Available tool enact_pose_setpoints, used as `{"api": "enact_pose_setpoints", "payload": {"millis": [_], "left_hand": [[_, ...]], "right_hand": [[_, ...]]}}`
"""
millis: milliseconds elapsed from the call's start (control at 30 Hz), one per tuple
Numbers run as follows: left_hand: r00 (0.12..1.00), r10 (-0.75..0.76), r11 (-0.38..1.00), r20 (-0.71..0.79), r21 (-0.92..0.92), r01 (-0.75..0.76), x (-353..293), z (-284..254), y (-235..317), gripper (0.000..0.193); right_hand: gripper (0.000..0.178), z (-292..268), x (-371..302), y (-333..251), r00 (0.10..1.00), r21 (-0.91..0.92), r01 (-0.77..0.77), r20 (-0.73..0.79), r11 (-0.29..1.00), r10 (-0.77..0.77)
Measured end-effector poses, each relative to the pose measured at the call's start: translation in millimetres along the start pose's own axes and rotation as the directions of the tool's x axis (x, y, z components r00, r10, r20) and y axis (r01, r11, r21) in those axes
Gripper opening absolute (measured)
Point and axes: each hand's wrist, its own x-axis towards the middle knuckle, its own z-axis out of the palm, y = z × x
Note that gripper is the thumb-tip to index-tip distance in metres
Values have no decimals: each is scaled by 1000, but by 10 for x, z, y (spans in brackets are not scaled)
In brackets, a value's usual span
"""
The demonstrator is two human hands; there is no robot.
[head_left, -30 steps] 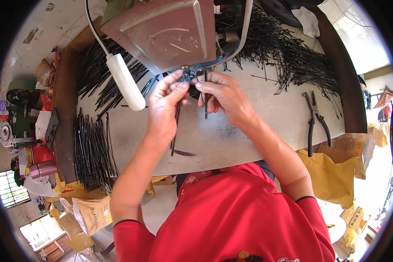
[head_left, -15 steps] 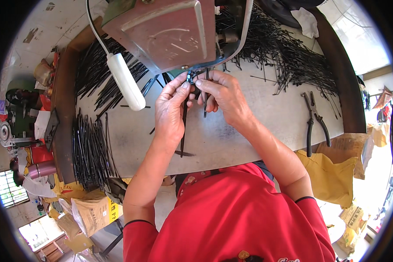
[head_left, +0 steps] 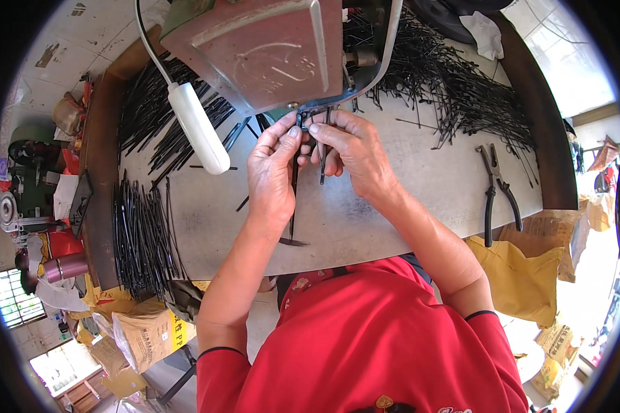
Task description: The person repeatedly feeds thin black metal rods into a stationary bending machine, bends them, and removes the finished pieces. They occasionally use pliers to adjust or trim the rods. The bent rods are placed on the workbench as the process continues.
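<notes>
Beneath the front edge of a reddish-brown machine (head_left: pixel 262 62), my two hands meet at the fingertips. My left hand (head_left: pixel 270 165) is closed, with thumb and fingers pinching a thin black rod (head_left: pixel 294 199) that hangs down toward the table's near edge. My right hand (head_left: pixel 351 144) is closed too, gripping a shorter dark metal rod (head_left: pixel 322 168) that points downward. The rods' upper ends lie among my fingertips under the machine, where their details are too small to make out.
A white tube-shaped lamp (head_left: pixel 198 129) hangs left of my hands. Bundled black rods (head_left: pixel 141 237) lie at left, and a heap of thin black looped rods (head_left: pixel 455 96) covers the far right. Black-handled pliers (head_left: pixel 492 193) rest on the metal table (head_left: pixel 399 220), which has raised brown side boards.
My left hand has shifted slightly to the right, and the lower end of its black rod has swung a little right. My right hand stays nearly in place.
</notes>
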Motion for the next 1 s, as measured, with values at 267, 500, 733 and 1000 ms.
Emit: {"api": "enact_pose_setpoints", "payload": {"millis": [267, 500, 733, 1000], "left_hand": [[1000, -4, 1000, -16, -10, 4, -25, 37, -18, 30], [1000, 3, 999, -23, -40, -4, -15, 20, -60, 32], [1000, -5, 999, -24, -36, 5, -35, 64, -23, 31], [1000, -12, 999, 26, -44, 13, -11, 29, -12, 29]], "right_hand": [[16, 14, -17, -15, 1000, -10, -8, 10, 1000, 8], [18, 10, -20, 22, 999, -62, 42, -8, 997, -43], [17, 18, -21, 14, 998, -95, 56, -28, 994, -59], [21, -36, 100, -28, 994, -413, 111, 54, 904, -98]]}}
